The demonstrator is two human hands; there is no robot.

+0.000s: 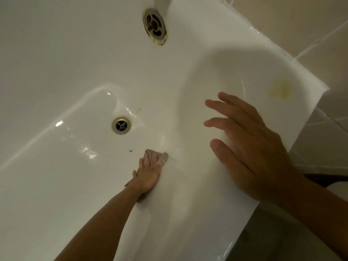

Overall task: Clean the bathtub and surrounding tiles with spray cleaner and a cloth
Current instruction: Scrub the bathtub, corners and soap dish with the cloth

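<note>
Down in the bathtub (56, 185), the person's left hand (148, 174) presses a small grey cloth (153, 154) flat against the curve where the floor of the tub meets its near wall, a little way from the drain (121, 125). The fingers lie fairly straight over the cloth, though the far fingertip may be tucked under a fold; the view is too small to be sure. The right hand (250, 147) rests spread and holds nothing, palm on the tub's broad rim (305, 87), likely bracing the lean.

The cloth looks thin, soft and limp, so it should bunch or slip unless the palm and fingers pin it wide. The wet, glossy enamel will be slick, which favours steady flat pressure over a pinch. A yellowish stain (280, 88) on the rim and brown marks around the overflow plate (154, 25) still appear to need work, as do the tiles (310, 25).
</note>
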